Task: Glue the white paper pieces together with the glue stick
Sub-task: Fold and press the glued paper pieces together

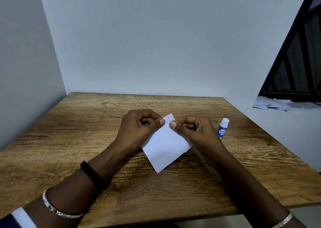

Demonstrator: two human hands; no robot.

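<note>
A white paper piece (165, 145) hangs tilted above the middle of the wooden table (86, 123), one corner pointing down toward me. My left hand (139, 127) pinches its upper edge from the left between thumb and fingers. My right hand (192, 128) pinches the same upper edge from the right, thumbs close together. I cannot tell whether it is one sheet or two pressed together. A blue glue stick (222, 129) with a white cap stands upright on the table, just right of my right hand and apart from it.
White walls close in behind and to the left of the table. At the far right is a ledge with scattered paper scraps (278, 104) under a dark window frame. The table's front edge runs near my forearms.
</note>
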